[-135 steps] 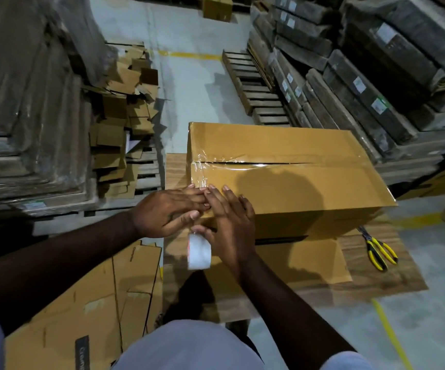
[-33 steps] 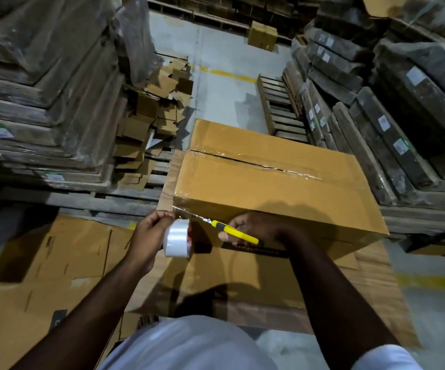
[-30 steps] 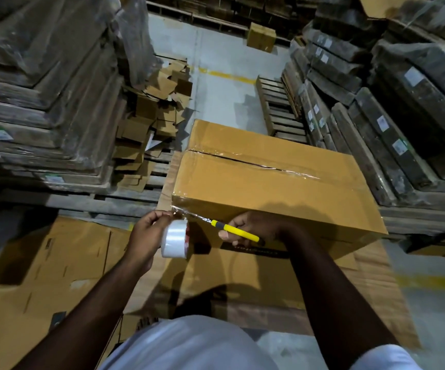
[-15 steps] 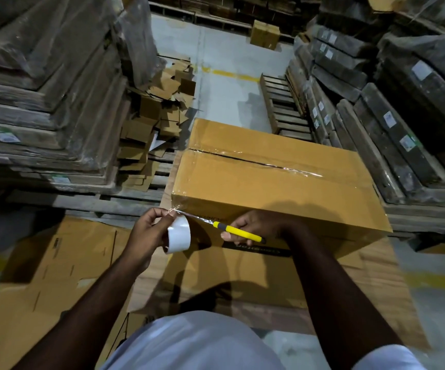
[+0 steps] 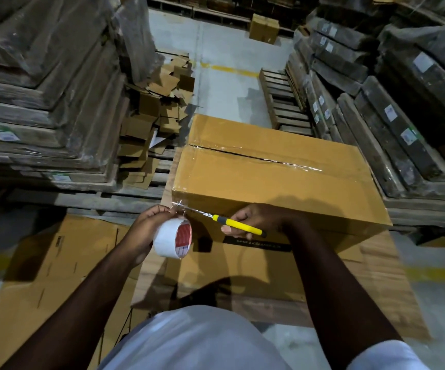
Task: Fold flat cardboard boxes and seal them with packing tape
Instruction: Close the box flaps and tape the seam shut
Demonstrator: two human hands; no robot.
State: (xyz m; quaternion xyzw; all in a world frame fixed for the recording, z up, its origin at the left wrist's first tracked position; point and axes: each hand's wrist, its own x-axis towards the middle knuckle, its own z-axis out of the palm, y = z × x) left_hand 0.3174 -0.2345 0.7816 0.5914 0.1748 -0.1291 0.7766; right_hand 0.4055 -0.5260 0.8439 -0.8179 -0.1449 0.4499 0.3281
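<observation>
Left hand [image 5: 149,231] grips the tape roll [image 5: 172,241] off the box [image 5: 269,182] corner to keep the strip taut, so the scissors [image 5: 232,222] clamped in the right hand [image 5: 256,220] cut clean.

Matt brown cardboard, glossy clear tape.
The cardboard box [image 5: 277,182] carries a shiny clear tape strip [image 5: 256,158] along its seam; the tape roll [image 5: 172,238] looks smooth and white, the scissors [image 5: 236,225] have yellow plastic handles, and the pallet [image 5: 285,102] is rough wood.

The box [image 5: 274,188] stands on flat cardboard [image 5: 376,276] over the floor [image 5: 224,84].
</observation>
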